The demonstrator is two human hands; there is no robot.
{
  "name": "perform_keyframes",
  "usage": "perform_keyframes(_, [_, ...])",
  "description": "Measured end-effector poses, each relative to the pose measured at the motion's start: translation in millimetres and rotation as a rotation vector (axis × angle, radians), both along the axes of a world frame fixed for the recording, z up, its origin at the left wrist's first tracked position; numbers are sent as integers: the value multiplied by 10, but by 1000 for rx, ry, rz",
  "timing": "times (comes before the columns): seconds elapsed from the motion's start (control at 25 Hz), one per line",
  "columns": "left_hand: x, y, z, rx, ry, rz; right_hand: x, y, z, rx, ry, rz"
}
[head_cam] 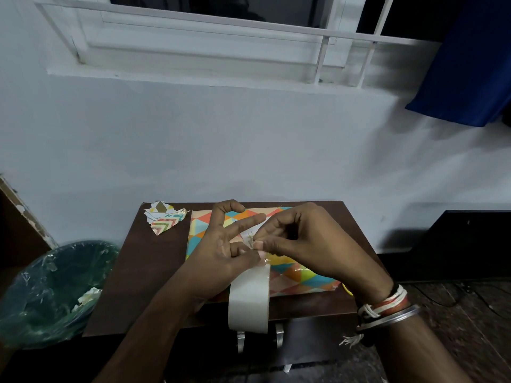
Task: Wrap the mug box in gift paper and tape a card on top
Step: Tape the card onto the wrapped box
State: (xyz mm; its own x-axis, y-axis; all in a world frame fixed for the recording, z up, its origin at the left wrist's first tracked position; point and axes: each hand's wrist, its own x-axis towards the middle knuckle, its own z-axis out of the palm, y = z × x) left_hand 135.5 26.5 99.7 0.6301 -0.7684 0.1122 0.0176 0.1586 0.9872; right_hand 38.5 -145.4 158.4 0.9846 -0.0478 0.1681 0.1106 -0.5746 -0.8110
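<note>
Over a small dark wooden table (154, 258), a person's two hands meet above the wrapped mug box (304, 277), which lies flat on the table's middle and right part, covered in gift paper of bright triangles; the left hand (221, 250) has one finger stretched out straight, another hooked above it, and its lower fingers curled onto the tape where the tape roll (249, 302) hangs, dangling past the table's near edge; the right hand (309, 244), bracelets (387, 305) stacked on its wrist, pinches the free end of the clear tape strip (265, 261) between thumb and fingertips, the rest of its fingers curled in; a small white card (247, 235) with gold marks shows on top of the box between the two hands, mostly hidden by them; crumpled gift-paper scraps (163, 219) sit on the table's far left corner; a bin (55, 286) lined with a plastic bag stands on the floor to the left of the table, paper bits inside it; a white window grille (323, 59) runs across the wall above the table, and a blue curtain (470, 64) hangs above and to the right of it.
</note>
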Motion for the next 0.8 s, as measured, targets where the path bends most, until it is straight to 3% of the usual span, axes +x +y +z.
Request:
perform_keyframes(0.32, [-37,-37,67,-23,77,14,-19,117,-7,1,-77,-152])
perform_keyframes(0.56, [-90,-36,148,-41,118,55,-13,48,-18,45,-33,-214])
perform_keyframes(0.8, [-67,4,123,1,34,141,-49,18,63,14,-105,-369])
